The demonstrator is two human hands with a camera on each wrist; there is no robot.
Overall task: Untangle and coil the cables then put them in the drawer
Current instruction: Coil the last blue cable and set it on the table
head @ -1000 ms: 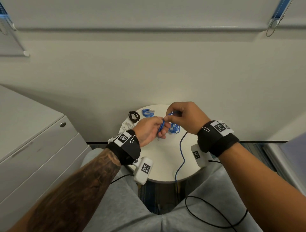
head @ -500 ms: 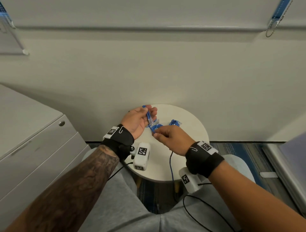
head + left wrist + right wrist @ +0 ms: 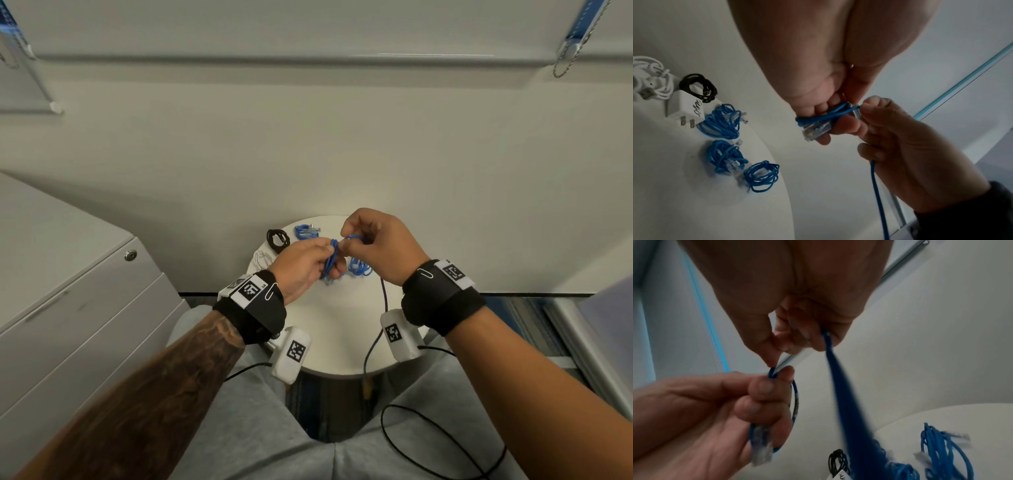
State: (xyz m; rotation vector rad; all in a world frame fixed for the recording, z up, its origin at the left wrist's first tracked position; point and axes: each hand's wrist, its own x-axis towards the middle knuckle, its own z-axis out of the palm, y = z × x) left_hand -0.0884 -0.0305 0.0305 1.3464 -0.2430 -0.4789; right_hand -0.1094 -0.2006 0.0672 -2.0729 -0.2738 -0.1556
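Above the small round white table [image 3: 339,329], both hands work one blue cable [image 3: 331,259]. My left hand [image 3: 308,263] grips several loops of it with the clear plug [image 3: 815,130] sticking out below the fingers. My right hand [image 3: 373,245] pinches the strand [image 3: 849,109] just beside the loops, and the free length [image 3: 376,339] hangs from it over the table's front edge. The same loops [image 3: 794,402] and plug [image 3: 761,449] show in the right wrist view.
Coiled blue cables [image 3: 723,121] [image 3: 726,157] [image 3: 761,175], a black coil [image 3: 277,238], a white cable [image 3: 651,81] and a white charger plug [image 3: 685,108] lie on the table. A grey drawer cabinet [image 3: 68,308] stands at the left, drawers closed.
My right hand rose from the table's near-middle back up to the left hand, bringing the strand to the loops. My left hand shifted right and toward me, still holding the coil.
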